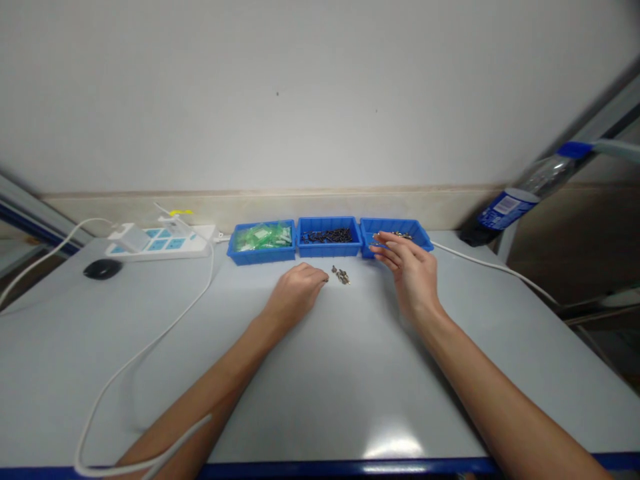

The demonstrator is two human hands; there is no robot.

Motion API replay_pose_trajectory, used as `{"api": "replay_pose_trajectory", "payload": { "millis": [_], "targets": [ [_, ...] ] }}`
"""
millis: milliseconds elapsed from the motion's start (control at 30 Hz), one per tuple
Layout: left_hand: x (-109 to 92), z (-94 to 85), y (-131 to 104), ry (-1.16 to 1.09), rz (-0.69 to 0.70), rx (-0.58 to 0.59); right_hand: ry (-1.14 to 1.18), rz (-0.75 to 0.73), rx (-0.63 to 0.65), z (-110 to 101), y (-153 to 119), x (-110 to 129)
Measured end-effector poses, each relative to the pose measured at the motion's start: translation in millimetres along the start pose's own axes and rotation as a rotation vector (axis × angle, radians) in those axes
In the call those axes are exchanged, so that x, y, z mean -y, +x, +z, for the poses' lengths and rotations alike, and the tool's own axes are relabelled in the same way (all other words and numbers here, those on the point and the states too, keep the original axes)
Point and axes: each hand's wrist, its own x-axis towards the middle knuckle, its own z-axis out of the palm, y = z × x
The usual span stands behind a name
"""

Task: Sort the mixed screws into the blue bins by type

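Near the middle of the table, my left hand (299, 288) is closed, its fingertips pinched around a small metal piece (325, 278). Just right of it lies a small pile of metal parts (343, 276). My right hand (407, 263) is raised at the front of the right blue bin (423, 239), fingers apart, with nothing visible in it. Small metal parts (403, 235) lie in that bin, partly hidden by the hand. The middle blue bin (330, 250) contains dark screws (330, 235). Green and clear plastic packets (265, 235) fill the left blue bin (265, 255).
A white power strip (173, 245) with plugs and a black mouse (103, 269) sit at the left. A white cable (150, 347) loops across the left side. At the back right, a dark drink bottle (510, 203) leans beside another white cable (493, 265).
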Motion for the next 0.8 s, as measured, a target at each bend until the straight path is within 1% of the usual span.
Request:
{"api": "replay_pose_trajectory", "payload": {
  "millis": [133,267,400,500,667,733,800],
  "targets": [
    [-2.4,0.2,0.2,-0.044,-0.023,0.003,-0.011,0.019,0.039,2.6,-3.7,-0.6],
    [-3.6,0.4,0.4,-0.086,0.000,-0.012,-0.019,0.031,0.056,4.3,-5.1,-0.9],
    [-4.3,-0.1,0.7,-0.009,0.059,-0.044,-0.038,0.034,0.051,5.6,-5.8,0.3],
    [-7.4,-1.7,1.3,0.100,0.108,-0.001,-0.045,0.031,0.052,5.6,-6.0,0.8],
    [-14.5,-6.7,0.8,0.269,0.191,0.148,-0.046,0.039,0.081,4.7,-6.5,-0.9],
    [-15.2,-7.8,-0.3,0.245,0.182,0.160,-0.051,0.045,0.121,4.3,-6.8,-2.5],
    [-14.2,-7.9,-1.7,0.109,0.138,0.113,-0.075,0.052,0.177,3.9,-7.3,-4.2]
  ]
}}
